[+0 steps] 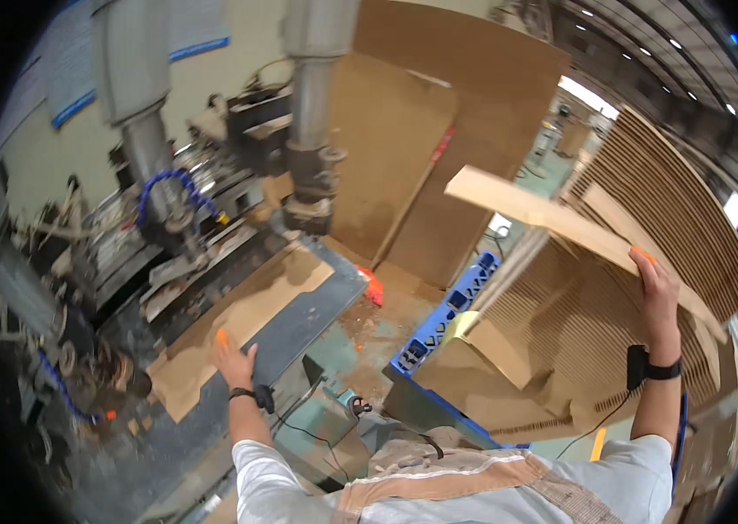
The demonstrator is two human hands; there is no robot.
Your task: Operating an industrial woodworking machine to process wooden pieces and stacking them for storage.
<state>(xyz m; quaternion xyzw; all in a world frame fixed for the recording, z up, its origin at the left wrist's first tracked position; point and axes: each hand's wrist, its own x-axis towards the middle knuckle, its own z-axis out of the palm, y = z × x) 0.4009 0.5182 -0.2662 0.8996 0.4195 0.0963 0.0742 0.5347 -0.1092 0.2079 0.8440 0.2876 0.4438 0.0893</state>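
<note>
Workshop, seen from above: one hand lifts a board strip, the other rests on the machine table.

Head view: the right hand (659, 293) is raised well above shoulder level, arm nearly straight, fingers closed on the near end of a long pale board strip (552, 218) that angles up and away over the stack of curved brown panels (648, 236). The strip looks thin, stiff and fairly light, yet long enough to lever hard; a grip nearer its middle would likely steady it. The left hand (234, 358) lies flat and spread on a brown sheet (238, 327) on the machine table (299, 323), gripping nothing.
</note>
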